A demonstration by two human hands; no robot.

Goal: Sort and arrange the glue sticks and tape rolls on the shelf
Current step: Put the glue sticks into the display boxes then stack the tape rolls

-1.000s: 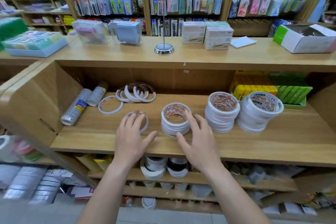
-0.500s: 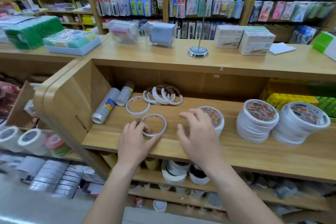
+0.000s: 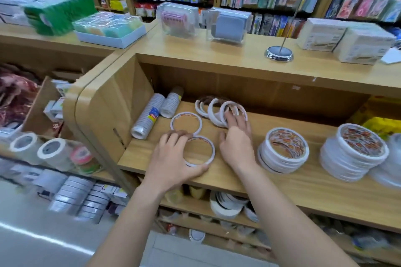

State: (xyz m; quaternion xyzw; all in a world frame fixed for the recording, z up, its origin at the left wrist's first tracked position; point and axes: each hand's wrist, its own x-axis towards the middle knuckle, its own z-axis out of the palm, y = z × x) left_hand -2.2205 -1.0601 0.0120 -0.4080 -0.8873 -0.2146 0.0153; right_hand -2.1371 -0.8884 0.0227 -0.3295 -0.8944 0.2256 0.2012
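Note:
On the wooden shelf [image 3: 282, 186] my left hand [image 3: 173, 162] grips a single thin white tape roll [image 3: 209, 147] lying flat near the front edge, thumb under its near rim and fingers over its far rim. My right hand [image 3: 236, 143] reaches further back, fingertips on a leaning bunch of thin white tape rolls [image 3: 213, 109]. Another single thin roll [image 3: 186, 122] lies flat behind my left hand. Two stacks of white tape rolls [image 3: 284, 151] [image 3: 353, 151] stand to the right. Two wrapped tubes of rolls [image 3: 149, 115] [image 3: 171, 104] lie at the shelf's left wall.
The shelf's left side panel [image 3: 104, 110] stands close to the tubes. A metal sign stand [image 3: 278, 53] and boxes [image 3: 347, 41] sit on the counter above. Yellow packs [image 3: 382, 125] fill the back right. More tape rolls [image 3: 52, 154] fill the shelves below and to the left.
The view swung left. My right hand left the short stack of rolls and reached back to the leaning bunch. My left hand closed round the single flat roll.

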